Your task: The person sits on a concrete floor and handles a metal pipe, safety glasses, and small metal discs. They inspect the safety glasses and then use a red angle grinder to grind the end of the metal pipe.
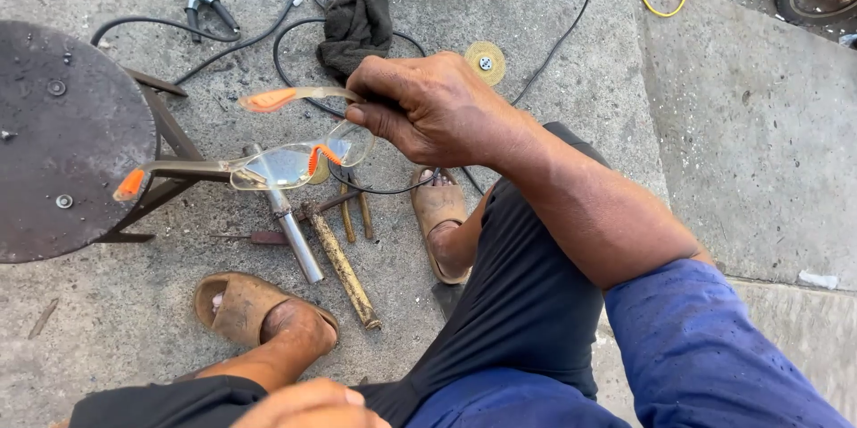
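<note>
Right hand (428,111) clenched around clear plastic safety glasses (277,160) with orange tips, left hand (308,406) near bottom edge, grip unclear, round metal stool (62,138) left, rough concrete floor (759,124)

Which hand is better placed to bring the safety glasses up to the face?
Probably the right hand: it already grips the safety glasses at one lens edge, held out over the floor. The left hand rests low near the knee, touching nothing.
</note>
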